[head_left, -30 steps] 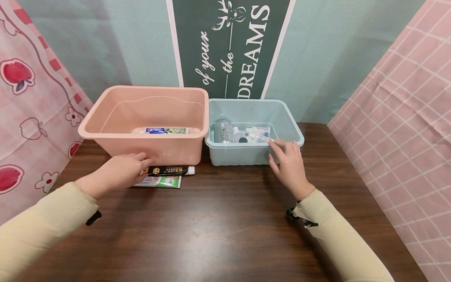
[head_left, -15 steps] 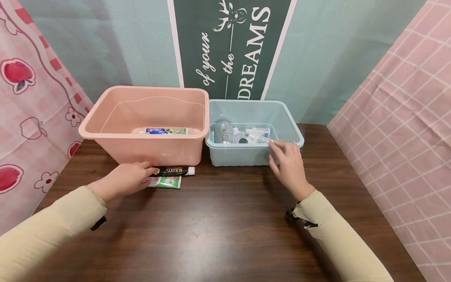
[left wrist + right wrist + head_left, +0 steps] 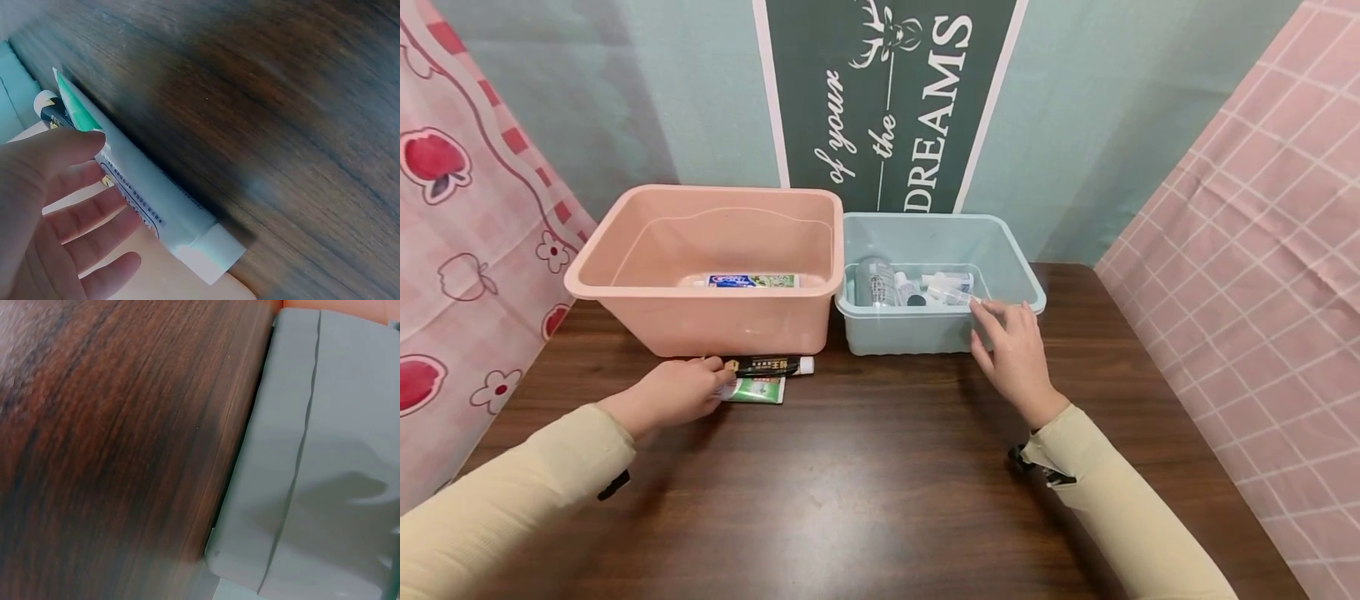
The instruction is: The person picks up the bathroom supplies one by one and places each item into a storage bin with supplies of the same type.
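Note:
My left hand [image 3: 683,390] lies on the table in front of the pink bin [image 3: 625,242]. It pinches a green-and-white toothpaste tube [image 3: 760,390] by its left end. In the left wrist view the thumb lies on top of the tube [image 3: 150,200] and the fingers [image 3: 94,215] lie behind it, with the white cap [image 3: 212,253] pointing out. A black toothpaste tube [image 3: 767,365] lies just behind it against the bin. My right hand [image 3: 1009,346] rests with straight fingers on the front rim of the blue bin [image 3: 917,329] and holds nothing.
A blue-and-green toothpaste tube [image 3: 748,280] lies inside the pink bin. Several small bottles [image 3: 880,282] lie in the blue bin. The two bins stand side by side at the back of the dark wooden table [image 3: 865,483]. Pink cloths hang at both sides.
My left hand has slid right and toward me along the green tube, covering more of it, and its fingers have closed on it. The right hand has stayed on the blue bin's rim.

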`<state>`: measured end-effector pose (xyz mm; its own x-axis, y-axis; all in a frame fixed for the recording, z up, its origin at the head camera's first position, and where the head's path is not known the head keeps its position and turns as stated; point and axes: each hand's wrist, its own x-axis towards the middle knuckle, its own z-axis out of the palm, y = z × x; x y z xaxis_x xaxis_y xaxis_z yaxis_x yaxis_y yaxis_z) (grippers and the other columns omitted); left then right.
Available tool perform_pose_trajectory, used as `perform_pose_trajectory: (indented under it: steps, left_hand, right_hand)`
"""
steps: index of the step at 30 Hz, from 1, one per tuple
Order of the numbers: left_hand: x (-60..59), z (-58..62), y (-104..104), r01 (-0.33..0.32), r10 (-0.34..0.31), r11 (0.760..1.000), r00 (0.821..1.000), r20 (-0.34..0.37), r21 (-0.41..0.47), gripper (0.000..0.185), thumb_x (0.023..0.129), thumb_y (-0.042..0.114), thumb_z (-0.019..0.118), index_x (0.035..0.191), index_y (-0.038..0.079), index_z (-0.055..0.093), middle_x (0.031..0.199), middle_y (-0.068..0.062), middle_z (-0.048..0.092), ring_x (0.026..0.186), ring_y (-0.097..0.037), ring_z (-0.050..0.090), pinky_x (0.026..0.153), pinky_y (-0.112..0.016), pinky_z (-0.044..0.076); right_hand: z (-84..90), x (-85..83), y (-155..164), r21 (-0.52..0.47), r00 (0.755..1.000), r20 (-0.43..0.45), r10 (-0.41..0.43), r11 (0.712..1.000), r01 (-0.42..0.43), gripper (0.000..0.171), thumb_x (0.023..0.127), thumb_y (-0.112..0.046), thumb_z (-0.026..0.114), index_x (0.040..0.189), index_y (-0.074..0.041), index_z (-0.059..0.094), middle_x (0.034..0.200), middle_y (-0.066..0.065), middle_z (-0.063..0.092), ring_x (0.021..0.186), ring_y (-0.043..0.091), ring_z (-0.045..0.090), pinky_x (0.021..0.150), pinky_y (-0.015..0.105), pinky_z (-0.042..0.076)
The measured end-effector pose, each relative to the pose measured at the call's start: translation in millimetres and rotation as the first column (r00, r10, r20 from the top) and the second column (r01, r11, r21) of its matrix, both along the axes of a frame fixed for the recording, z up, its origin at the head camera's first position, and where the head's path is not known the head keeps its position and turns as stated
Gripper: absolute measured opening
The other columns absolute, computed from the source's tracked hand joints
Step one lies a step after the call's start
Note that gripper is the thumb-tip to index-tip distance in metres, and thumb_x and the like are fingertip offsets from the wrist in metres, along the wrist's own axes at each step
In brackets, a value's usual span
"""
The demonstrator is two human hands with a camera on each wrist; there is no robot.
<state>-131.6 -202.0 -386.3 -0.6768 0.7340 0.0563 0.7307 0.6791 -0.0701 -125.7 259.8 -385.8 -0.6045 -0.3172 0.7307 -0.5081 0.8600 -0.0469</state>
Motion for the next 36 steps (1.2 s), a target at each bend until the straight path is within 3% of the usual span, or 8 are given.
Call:
perform_pose_trajectory:
  steps: [9,22,31,36]
  left_hand:
    - [3.1,-6.8,5.1,-0.037,0.043,0.998,0.990,0.134,-0.045,0.026,0.070,0.009,0.075,0.090,0.006,0.059,0.084,-0.009,0.055,0.072,-0.023,0.056,0.060,-0.040,0.050]
    - [9.7,-20.3,8.9,-0.039,0.040,0.999,0.988,0.149,-0.009,0.021,0.070,0.004,0.073,0.085,0.005,0.058,0.085,-0.010,0.057,0.077,-0.026,0.059,0.066,-0.041,0.051]
    - [5.3,-4.8,1.6,-0.014,0.012,0.999,0.999,0.039,0.049,0.034,0.067,0.003,0.073,0.099,-0.001,0.062,0.079,-0.007,0.053,0.067,-0.024,0.056,0.059,-0.038,0.049]
    - [0.4,10.8,-1.8,-0.006,0.005,0.997,1.000,0.005,0.072,0.027,0.064,0.002,0.073,0.086,0.006,0.058,0.076,-0.003,0.049,0.064,-0.023,0.053,0.057,-0.038,0.047]
  right_hand:
    - [-0.8,1.7,-2.4,-0.005,1.000,-0.002,-0.002,1.000,0.002,0.041,0.080,-0.009,0.062,0.121,-0.001,0.060,0.110,0.021,0.054,0.097,0.041,0.049,0.097,0.062,0.028]
    - [-5.5,7.1,0.2,0.009,1.000,0.013,-0.003,1.000,0.003,0.042,0.078,-0.008,0.063,0.119,-0.001,0.060,0.109,0.020,0.055,0.098,0.041,0.050,0.097,0.062,0.028]
    - [-2.0,4.1,-0.5,0.027,1.000,-0.002,0.008,1.000,-0.008,0.039,0.084,-0.011,0.055,0.121,-0.001,0.059,0.111,0.022,0.054,0.096,0.043,0.049,0.096,0.063,0.028]
    - [0.3,1.5,-1.0,0.019,1.000,-0.012,0.005,1.000,-0.005,0.038,0.084,-0.011,0.056,0.121,0.000,0.059,0.112,0.022,0.054,0.096,0.043,0.049,0.096,0.063,0.028]
